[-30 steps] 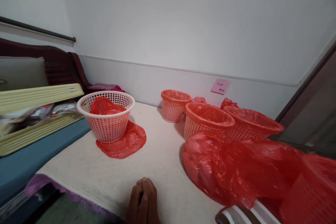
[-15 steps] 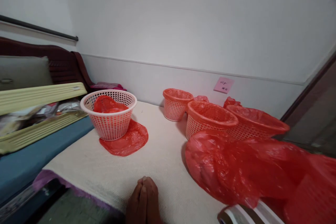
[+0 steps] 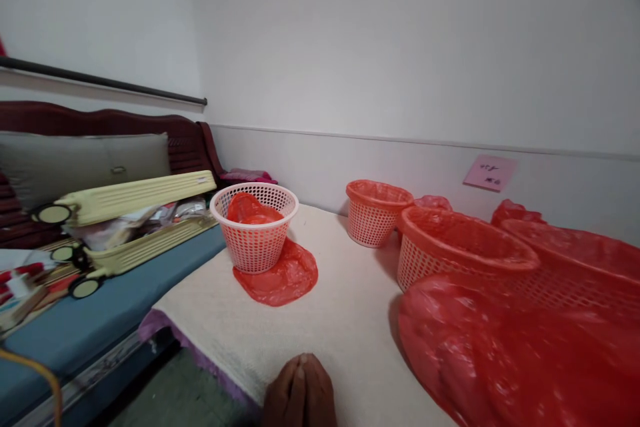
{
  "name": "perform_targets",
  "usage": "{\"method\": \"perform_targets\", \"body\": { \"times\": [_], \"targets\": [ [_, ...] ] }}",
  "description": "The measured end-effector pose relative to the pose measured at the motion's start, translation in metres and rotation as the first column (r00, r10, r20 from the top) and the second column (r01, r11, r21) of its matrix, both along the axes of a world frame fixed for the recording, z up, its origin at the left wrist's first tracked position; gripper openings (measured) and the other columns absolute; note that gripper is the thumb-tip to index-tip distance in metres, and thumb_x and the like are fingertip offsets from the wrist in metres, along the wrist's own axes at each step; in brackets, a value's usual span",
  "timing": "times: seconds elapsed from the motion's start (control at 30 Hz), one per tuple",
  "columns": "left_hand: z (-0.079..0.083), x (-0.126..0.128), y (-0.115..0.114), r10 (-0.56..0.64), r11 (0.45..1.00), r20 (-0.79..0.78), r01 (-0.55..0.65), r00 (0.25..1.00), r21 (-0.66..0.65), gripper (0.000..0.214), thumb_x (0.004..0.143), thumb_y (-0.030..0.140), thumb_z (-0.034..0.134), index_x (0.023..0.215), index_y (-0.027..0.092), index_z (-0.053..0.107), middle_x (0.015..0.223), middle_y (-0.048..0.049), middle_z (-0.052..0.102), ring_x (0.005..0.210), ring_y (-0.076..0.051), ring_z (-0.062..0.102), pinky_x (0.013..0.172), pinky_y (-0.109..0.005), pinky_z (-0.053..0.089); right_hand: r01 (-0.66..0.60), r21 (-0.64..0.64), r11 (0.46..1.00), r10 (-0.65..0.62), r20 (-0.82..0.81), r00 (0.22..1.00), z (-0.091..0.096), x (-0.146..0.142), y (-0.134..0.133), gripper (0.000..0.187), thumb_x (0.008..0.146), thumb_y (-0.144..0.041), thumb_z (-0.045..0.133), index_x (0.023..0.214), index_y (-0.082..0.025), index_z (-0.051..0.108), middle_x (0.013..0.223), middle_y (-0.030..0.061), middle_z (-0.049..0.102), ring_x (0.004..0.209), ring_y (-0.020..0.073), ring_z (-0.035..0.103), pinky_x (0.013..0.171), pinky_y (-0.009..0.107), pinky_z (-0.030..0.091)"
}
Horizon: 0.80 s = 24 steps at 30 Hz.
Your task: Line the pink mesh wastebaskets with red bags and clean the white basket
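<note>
At the bottom edge, my left hand (image 3: 281, 392) and my right hand (image 3: 319, 392) are pressed against each other, fingers together and nothing visible in them. They are over the near edge of the cream cloth (image 3: 345, 320). Ahead and to the left stands a pink-white perforated basket (image 3: 255, 247) with a crumpled red plastic bag (image 3: 247, 210) inside. Another red plastic bag (image 3: 293, 273) lies flat, partly under that basket. To the right are a small basket (image 3: 370, 221) and larger baskets, one in the middle (image 3: 425, 260), lined with red bags folded over their rims.
A large loose red plastic bag (image 3: 490, 347) spreads across the right side. On the left, an open yellow suitcase (image 3: 145, 197) rests on a blue bed surface (image 3: 165, 273). A pink note (image 3: 490, 172) is stuck on the white wall (image 3: 350, 47). A yellow cord (image 3: 45, 370) hangs at lower left.
The view has turned left, so the baskets appear farther right and more of the suitcase and pillow shows. My hands stay pressed together.
</note>
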State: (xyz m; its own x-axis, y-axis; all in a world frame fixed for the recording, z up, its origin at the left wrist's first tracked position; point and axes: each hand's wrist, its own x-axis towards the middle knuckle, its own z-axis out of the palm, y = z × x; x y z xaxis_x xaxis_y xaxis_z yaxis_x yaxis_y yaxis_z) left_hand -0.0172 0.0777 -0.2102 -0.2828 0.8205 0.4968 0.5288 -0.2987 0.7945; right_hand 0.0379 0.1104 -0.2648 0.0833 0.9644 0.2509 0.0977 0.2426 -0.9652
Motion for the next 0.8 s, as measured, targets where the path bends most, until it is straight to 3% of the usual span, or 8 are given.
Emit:
{"method": "perform_targets", "body": {
  "times": [0.07, 0.13, 0.2, 0.33, 0.5, 0.63, 0.73, 0.8],
  "targets": [
    [0.016, -0.016, 0.003, 0.040, 0.996, 0.091, -0.032, 0.995, -0.087, 0.031, 0.093, 0.037, 0.042, 0.070, 0.026, 0.060, 0.055, -0.0004, 0.060, 0.048, -0.018, 0.059, 0.045, -0.032, 0.050, -0.126, -0.120, 0.985, 0.120, -0.058, 0.991, 0.004, 0.001, 0.002, 0.024, 0.086, -0.040, 0.055, 0.071, -0.023, 0.065, 0.063, 0.0028, 0.066, 0.067, 0.0211, 0.067, 0.056, 0.031, 0.056],
    [0.036, -0.038, 0.011, 0.063, 0.993, 0.116, -0.051, 0.991, -0.105, 0.037, 0.096, 0.038, 0.034, 0.064, 0.024, 0.048, 0.049, 0.0038, 0.050, 0.043, -0.014, 0.051, 0.042, -0.027, 0.045, -0.206, -0.185, 0.961, 0.185, -0.125, 0.975, 0.010, -0.003, 0.002, 0.036, 0.088, -0.046, 0.043, 0.068, -0.021, 0.059, 0.055, -0.0001, 0.058, 0.046, 0.0141, 0.056, 0.037, 0.023, 0.041],
    [0.061, -0.066, 0.023, 0.096, 0.993, 0.077, -0.090, 0.992, -0.078, 0.026, 0.093, 0.038, 0.039, 0.075, 0.023, 0.052, 0.053, 0.0055, 0.049, 0.047, -0.014, 0.051, 0.047, -0.026, 0.046, -0.277, -0.242, 0.930, 0.237, -0.182, 0.954, 0.018, -0.008, 0.001, 0.036, 0.086, -0.047, 0.041, 0.069, -0.019, 0.055, 0.056, -0.0011, 0.055, 0.043, 0.0111, 0.051, 0.036, 0.020, 0.032],
    [0.114, -0.123, 0.057, 0.169, 0.986, -0.067, -0.167, 0.983, 0.028, 0.023, 0.089, 0.038, 0.044, 0.099, 0.020, 0.054, 0.086, -0.0024, 0.061, 0.072, -0.017, 0.061, 0.063, -0.029, 0.051, -0.342, -0.280, 0.897, 0.316, -0.136, 0.939, 0.032, -0.009, -0.004, 0.025, 0.077, -0.042, 0.047, 0.067, -0.019, 0.050, 0.056, -0.0024, 0.051, 0.048, 0.0115, 0.051, 0.044, 0.022, 0.035],
    [0.162, -0.172, 0.100, 0.251, 0.968, -0.330, -0.229, 0.910, 0.103, 0.035, 0.081, 0.033, 0.051, 0.114, 0.019, 0.053, 0.132, -0.0115, 0.050, 0.079, -0.016, 0.060, 0.084, -0.036, 0.050, -0.341, -0.271, 0.900, 0.344, -0.038, 0.938, 0.039, -0.007, -0.008, 0.013, 0.073, -0.031, 0.044, 0.068, -0.020, 0.049, 0.055, -0.0045, 0.047, 0.050, 0.0128, 0.051, 0.051, 0.024, 0.037],
    [0.172, -0.196, 0.126, 0.272, 0.958, -0.497, -0.281, 0.824, 0.058, 0.051, 0.079, 0.031, 0.051, 0.127, 0.015, 0.047, 0.143, -0.0166, 0.041, 0.099, -0.024, 0.060, 0.091, -0.039, 0.047, -0.352, -0.287, 0.891, 0.365, -0.011, 0.931, 0.038, -0.009, -0.009, 0.009, 0.071, -0.024, 0.042, 0.071, -0.020, 0.049, 0.052, -0.0059, 0.045, 0.048, 0.0121, 0.049, 0.049, 0.023, 0.036],
    [0.165, -0.207, 0.135, 0.235, 0.955, -0.593, -0.297, 0.770, -0.006, 0.048, 0.078, 0.032, 0.053, 0.123, 0.015, 0.050, 0.131, -0.0161, 0.051, 0.106, -0.028, 0.058, 0.088, -0.039, 0.046, -0.358, -0.283, 0.890, 0.369, -0.018, 0.929, 0.038, -0.010, -0.008, 0.008, 0.072, -0.022, 0.042, 0.072, -0.020, 0.049, 0.053, -0.0062, 0.045, 0.048, 0.0117, 0.050, 0.049, 0.023, 0.036],
    [0.158, -0.210, 0.135, 0.208, 0.951, -0.639, -0.307, 0.741, -0.046, 0.034, 0.079, 0.034, 0.052, 0.108, 0.017, 0.056, 0.114, -0.0132, 0.058, 0.094, -0.026, 0.060, 0.078, -0.037, 0.047, -0.367, -0.284, 0.886, 0.374, -0.032, 0.927, 0.039, -0.010, -0.008, 0.008, 0.072, -0.021, 0.042, 0.072, -0.020, 0.049, 0.053, -0.0063, 0.044, 0.048, 0.0119, 0.050, 0.048, 0.022, 0.035]
  ]
}}
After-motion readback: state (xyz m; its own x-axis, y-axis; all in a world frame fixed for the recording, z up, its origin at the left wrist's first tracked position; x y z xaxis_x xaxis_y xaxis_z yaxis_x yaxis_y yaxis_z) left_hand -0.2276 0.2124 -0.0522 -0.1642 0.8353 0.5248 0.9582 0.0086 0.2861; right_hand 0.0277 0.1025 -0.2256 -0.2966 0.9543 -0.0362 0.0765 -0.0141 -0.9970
